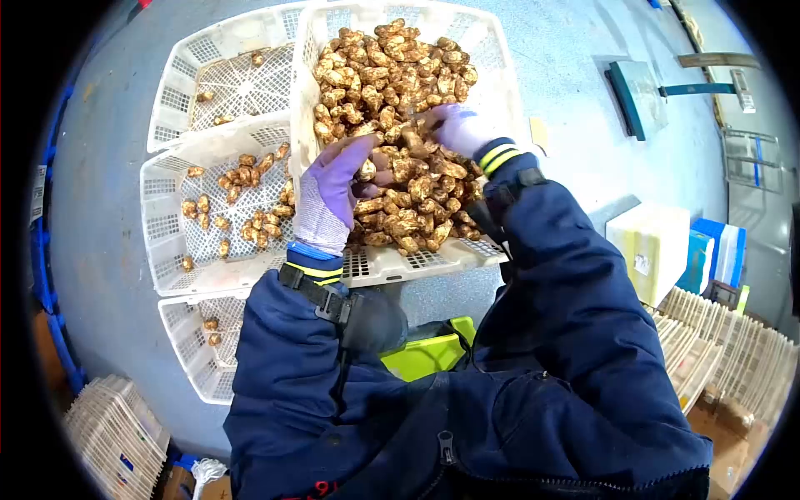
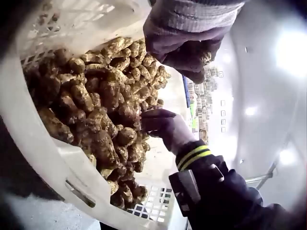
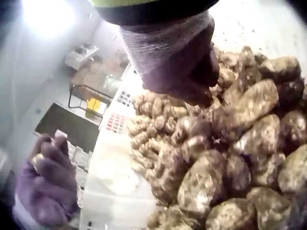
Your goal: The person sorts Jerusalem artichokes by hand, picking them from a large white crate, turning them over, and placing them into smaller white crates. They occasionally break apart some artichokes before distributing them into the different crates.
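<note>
A white plastic crate holds a heap of knobbly brown tubers. My left hand, in a purple and grey glove, is above the crate's near left part and grips a tuber between curled fingers. In the right wrist view that left hand shows bent fingers, with a pale bit of the tuber at the tips. My right hand, gloved alike, reaches into the heap from the right. Its bent fingers touch tubers in the left wrist view; I cannot tell whether they grip one.
To the left stand three white crates, the far, the middle and the near one, each with some tubers. A white box and stacked crates are on the right. Something lime green lies below the full crate.
</note>
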Available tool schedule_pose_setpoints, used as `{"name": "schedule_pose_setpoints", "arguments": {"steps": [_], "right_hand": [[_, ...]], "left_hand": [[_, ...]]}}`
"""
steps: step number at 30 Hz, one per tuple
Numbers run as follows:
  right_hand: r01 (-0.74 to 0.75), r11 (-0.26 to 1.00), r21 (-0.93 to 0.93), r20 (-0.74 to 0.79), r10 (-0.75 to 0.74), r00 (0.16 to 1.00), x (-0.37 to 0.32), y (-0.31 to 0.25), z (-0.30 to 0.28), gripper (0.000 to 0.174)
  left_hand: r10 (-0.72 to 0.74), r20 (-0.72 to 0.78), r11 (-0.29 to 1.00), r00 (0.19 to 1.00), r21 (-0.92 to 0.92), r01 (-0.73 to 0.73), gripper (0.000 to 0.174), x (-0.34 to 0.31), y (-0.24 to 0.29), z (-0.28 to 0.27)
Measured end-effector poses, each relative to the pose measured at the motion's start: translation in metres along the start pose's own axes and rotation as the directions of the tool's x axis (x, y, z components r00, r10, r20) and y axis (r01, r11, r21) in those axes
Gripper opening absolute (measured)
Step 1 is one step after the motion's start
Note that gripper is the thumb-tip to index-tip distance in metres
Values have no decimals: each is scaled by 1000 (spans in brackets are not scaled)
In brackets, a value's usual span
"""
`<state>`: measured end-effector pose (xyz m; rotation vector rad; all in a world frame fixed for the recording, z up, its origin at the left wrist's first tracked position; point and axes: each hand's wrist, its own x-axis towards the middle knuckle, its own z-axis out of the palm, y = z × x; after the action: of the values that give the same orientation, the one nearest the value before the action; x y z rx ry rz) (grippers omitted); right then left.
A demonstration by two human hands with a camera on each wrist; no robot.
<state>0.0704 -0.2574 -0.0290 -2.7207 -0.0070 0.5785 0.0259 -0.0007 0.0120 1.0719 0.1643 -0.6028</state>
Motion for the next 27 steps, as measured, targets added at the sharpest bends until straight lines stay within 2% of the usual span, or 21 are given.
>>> {"name": "schedule_pose_setpoints", "arguments": {"steps": [1, 2, 3, 4, 5, 6, 7, 8, 9, 11, 12, 14, 15, 17, 19, 20, 21, 23, 25, 26, 27], "right_hand": [[-154, 937, 314, 57, 143, 988, -11, 6, -10, 28], [-120, 808, 576, 73, 96, 993, -24, 13, -21, 29], [-85, 607, 790, 70, 49, 996, -39, 16, -32, 31], [-44, 597, 801, 25, 40, 999, -53, 15, -37, 32], [-1, 586, 810, -21, 32, 999, -68, 12, -44, 34], [86, 526, 846, -73, -46, 996, -78, 9, -47, 37], [45, 464, 885, -42, -16, 999, -92, 6, -52, 39], [117, 410, 905, -107, -46, 993, -105, -2, -55, 41], [188, 354, 916, -174, -73, 982, -117, -10, -57, 42], [258, 371, 892, -240, -93, 966, -137, -20, -62, 43], [229, 357, 906, -222, -60, 973, -148, -27, -65, 43], [139, 308, 941, -153, 19, 988, -170, -41, -75, 44], [192, 328, 925, -203, -1, 979, -177, -36, -74, 45], [325, 472, 820, -363, -11, 932, -184, -24, -69, 46], [258, 278, 925, -320, 206, 925, -195, -12, -74, 46], [222, 320, 921, -324, 315, 892, -199, 1, -72, 45], [176, 414, 893, -334, 348, 876, -194, 24, -62, 41], [45, 614, 788, -296, 314, 902, -195, 51, -51, 36], [88, 681, 727, -344, 251, 905, -190, 45, -42, 33], [-64, 742, 668, -212, 273, 938, -190, 25, -60, 35], [-69, 831, 552, -248, 243, 938, -175, 19, -57, 35]], "left_hand": [[-34, 22, 999, 999, -37, 35, 34, 2, -4, 0], [-66, 48, 995, 997, -72, 69, 34, 4, -8, 0], [-98, 81, 989, 992, -103, 106, 34, 6, -11, 3], [-146, 113, 969, 983, -185, 165, 34, 7, -13, 7], [-135, 189, 971, 973, -171, 168, 34, 7, -14, 11], [-125, 265, 973, 956, -156, 170, 35, 7, -15, 15], [-117, 341, 975, 933, -138, 173, 35, 7, -18, 18], [196, 507, 895, 839, 258, -365, 36, 11, -31, 21], [-99, 373, 985, 922, 166, 39, 38, -4, -7, 45], [-184, 359, 983, 915, 53, 177, 38, -19, 2, 79], [-152, 431, 984, 889, 147, 97, 36, -25, 8, 87], [-166, 428, 979, 888, 176, 99, 35, -24, -1, 101], [-153, 419, 980, 895, 183, 82, 35, -25, -4, 107], [-153, 400, 980, 904, 177, 88, 30, -27, -10, 112], [-156, 369, 981, 916, 170, 99, 26, -26, -11, 111], [-20, 449, 958, 893, 265, -112, 19, -19, -13, 99], [13, 382, 925, 924, 347, -156, 23, -18, -5, 92], [156, 331, 972, 931, 116, -204, 35, -4, 8, 64], [248, 302, 954, 920, -243, -177, 46, -8, 31, 49], [269, 281, 955, 921, -199, -218, 54, -6, 34, 34], [312, 186, 948, 932, -127, -292, 53, -19, 45, 45]]}}
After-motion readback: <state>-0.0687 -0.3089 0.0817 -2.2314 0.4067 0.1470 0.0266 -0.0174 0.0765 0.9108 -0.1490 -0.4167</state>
